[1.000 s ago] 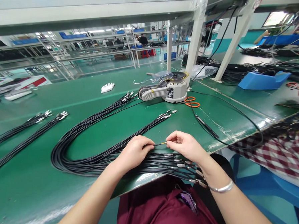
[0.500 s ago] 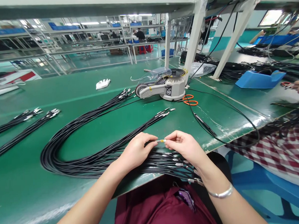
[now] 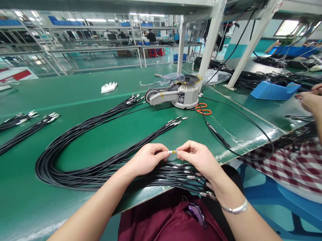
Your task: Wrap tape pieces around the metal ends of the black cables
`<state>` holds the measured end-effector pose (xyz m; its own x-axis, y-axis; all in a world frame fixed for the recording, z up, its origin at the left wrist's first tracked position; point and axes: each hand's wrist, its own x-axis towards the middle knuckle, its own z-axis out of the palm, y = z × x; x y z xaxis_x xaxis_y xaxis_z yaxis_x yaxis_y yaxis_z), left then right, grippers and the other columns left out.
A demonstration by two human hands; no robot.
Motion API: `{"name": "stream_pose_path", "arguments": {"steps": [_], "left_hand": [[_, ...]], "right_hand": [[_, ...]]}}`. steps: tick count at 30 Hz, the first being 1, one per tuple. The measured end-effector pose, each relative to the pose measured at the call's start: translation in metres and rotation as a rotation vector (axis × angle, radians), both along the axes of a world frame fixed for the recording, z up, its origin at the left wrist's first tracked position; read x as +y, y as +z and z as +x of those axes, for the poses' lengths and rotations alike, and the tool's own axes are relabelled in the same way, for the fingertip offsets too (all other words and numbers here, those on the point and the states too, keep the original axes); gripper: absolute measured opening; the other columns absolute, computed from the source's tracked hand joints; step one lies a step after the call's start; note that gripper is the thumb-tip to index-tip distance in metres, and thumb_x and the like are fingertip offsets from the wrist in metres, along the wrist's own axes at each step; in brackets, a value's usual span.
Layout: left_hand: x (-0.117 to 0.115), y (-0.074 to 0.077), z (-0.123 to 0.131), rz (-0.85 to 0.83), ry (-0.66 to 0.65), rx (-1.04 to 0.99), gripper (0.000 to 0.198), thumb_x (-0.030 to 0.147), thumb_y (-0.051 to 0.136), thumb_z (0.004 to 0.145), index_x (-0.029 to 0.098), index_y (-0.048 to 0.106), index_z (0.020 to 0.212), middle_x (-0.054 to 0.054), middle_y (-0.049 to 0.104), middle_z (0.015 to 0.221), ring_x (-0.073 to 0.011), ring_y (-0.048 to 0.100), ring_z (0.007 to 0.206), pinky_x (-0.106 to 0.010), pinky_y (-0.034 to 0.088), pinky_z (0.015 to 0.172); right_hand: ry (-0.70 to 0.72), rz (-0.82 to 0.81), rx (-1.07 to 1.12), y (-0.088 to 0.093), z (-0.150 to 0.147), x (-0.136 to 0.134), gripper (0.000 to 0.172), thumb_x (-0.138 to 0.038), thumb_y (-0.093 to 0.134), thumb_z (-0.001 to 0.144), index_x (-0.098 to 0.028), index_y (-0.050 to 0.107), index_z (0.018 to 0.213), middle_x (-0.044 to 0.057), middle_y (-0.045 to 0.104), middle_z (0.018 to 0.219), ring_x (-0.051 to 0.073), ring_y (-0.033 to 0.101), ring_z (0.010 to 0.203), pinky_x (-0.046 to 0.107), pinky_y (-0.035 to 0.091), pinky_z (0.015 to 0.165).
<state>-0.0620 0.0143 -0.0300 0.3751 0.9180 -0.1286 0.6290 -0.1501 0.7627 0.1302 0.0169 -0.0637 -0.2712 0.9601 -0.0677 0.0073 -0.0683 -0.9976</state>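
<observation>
My left hand point(image 3: 149, 157) and my right hand point(image 3: 196, 155) meet over the near bench edge, each in a pinch. Between their fingertips runs a small silvery cable connector point(image 3: 170, 152) with a yellow band of what looks like tape point(image 3: 174, 151). My left fingers grip its left end, my right fingers its right end. Beneath both hands lies a bundle of black cables point(image 3: 99, 172), bent in a wide U on the green bench. Metal connectors point(image 3: 191, 177) tip the cables near my right wrist. The rest of the held cable is hidden by my hands.
A grey tape dispenser point(image 3: 185, 94) stands beyond the cables, with orange-handled scissors point(image 3: 203, 109) by it. A black pen-like tool point(image 3: 218, 135) lies to the right. More cable bundles point(image 3: 24, 136) rest at left. A co-worker's hand point(image 3: 318, 99) is near a blue holder point(image 3: 275, 90).
My hands stay pinched at the connector, and slightly more silvery metal shows between the fingertips. The view has shifted a little. At right, the co-worker's hand and forearm reach further into view.
</observation>
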Motion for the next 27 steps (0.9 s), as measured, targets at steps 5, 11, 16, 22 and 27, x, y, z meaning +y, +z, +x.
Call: {"name": "stream_pose_path", "arguments": {"steps": [5, 11, 16, 22, 27], "left_hand": [[0.001, 0.004, 0.000, -0.062, -0.020, -0.029, 0.025, 0.035, 0.051, 0.081, 0.016, 0.067, 0.078, 0.000, 0.067, 0.075, -0.0154, 0.058, 0.072, -0.024, 0.042, 0.071], [0.008, 0.007, 0.001, -0.131, -0.079, -0.084, 0.026, 0.036, 0.053, 0.079, 0.015, 0.068, 0.080, -0.002, 0.069, 0.076, -0.0156, 0.060, 0.073, -0.024, 0.043, 0.071], [0.007, 0.009, 0.007, -0.107, -0.061, -0.024, 0.025, 0.036, 0.051, 0.079, 0.016, 0.067, 0.078, -0.001, 0.067, 0.073, -0.0154, 0.059, 0.070, -0.024, 0.042, 0.067], [0.003, 0.010, 0.008, -0.075, -0.025, -0.005, 0.024, 0.036, 0.050, 0.080, 0.017, 0.065, 0.078, 0.001, 0.065, 0.071, -0.0144, 0.057, 0.067, -0.024, 0.041, 0.063], [0.006, 0.007, 0.005, -0.104, -0.086, 0.009, 0.028, 0.039, 0.048, 0.081, 0.018, 0.065, 0.078, 0.002, 0.063, 0.068, -0.0129, 0.054, 0.063, -0.022, 0.039, 0.058]], "right_hand": [[-0.024, 0.004, -0.003, 0.000, -0.001, 0.000, 0.018, -0.030, 0.072, 0.068, -0.015, 0.064, 0.074, 0.002, 0.066, 0.068, 0.014, 0.059, 0.066, 0.028, 0.045, 0.066], [0.001, 0.013, -0.007, 0.000, 0.001, -0.002, 0.019, -0.031, 0.072, 0.068, -0.015, 0.065, 0.076, 0.003, 0.067, 0.071, 0.015, 0.060, 0.068, 0.029, 0.046, 0.068], [0.054, -0.020, -0.073, 0.005, 0.008, 0.000, 0.023, -0.033, 0.071, 0.069, -0.015, 0.067, 0.082, 0.004, 0.068, 0.075, 0.016, 0.061, 0.071, 0.029, 0.047, 0.069], [0.086, -0.002, -0.243, 0.011, 0.014, 0.004, 0.023, -0.037, 0.066, 0.072, -0.015, 0.068, 0.080, 0.003, 0.066, 0.072, 0.015, 0.057, 0.066, 0.028, 0.045, 0.065], [0.097, 0.066, -0.289, 0.007, 0.012, 0.006, 0.019, -0.035, 0.064, 0.073, -0.016, 0.066, 0.074, 0.001, 0.064, 0.069, 0.014, 0.055, 0.065, 0.027, 0.043, 0.063]]}}
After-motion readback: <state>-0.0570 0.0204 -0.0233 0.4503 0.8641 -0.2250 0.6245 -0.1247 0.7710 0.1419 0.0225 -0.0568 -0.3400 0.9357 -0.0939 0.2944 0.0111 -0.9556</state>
